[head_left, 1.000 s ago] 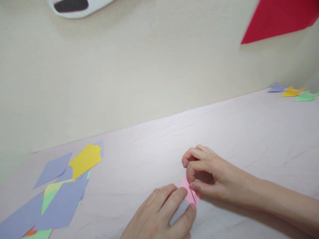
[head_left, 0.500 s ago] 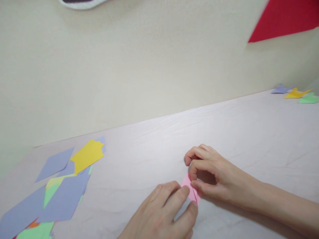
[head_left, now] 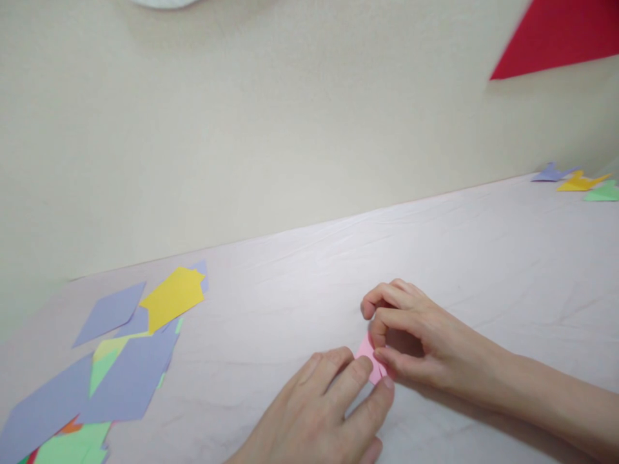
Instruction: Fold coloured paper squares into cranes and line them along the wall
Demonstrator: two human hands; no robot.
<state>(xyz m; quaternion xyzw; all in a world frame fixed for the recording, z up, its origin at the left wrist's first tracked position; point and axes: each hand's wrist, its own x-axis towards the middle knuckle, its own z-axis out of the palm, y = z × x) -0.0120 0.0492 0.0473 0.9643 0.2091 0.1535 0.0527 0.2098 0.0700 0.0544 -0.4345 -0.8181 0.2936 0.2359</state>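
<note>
A small folded piece of pink paper (head_left: 366, 351) lies on the cloth-covered surface between my two hands, with a crease or slit running down its lower part. My left hand (head_left: 329, 403) holds it from the near left, the fingertips resting on its lower edge; the thumb is mostly hidden. From the right, my right hand (head_left: 411, 328) pinches the paper's right edge between thumb and index finger, while the other fingers curl above. Both hands cover part of the paper, so its full shape does not show.
Loose paper sheets in blue (head_left: 130, 374), yellow (head_left: 174, 299) and green (head_left: 72, 444) overlap at the left. Small folded paper figures in blue (head_left: 550, 173), yellow (head_left: 575, 182) and green (head_left: 603, 192) stand far right by the wall (head_left: 290, 129). A red piece (head_left: 565, 38) is on the wall.
My left fingers have slid slightly right over the pink paper, covering more of its lower corner. My right hand keeps its pinch. The whole view has shifted a little.
</note>
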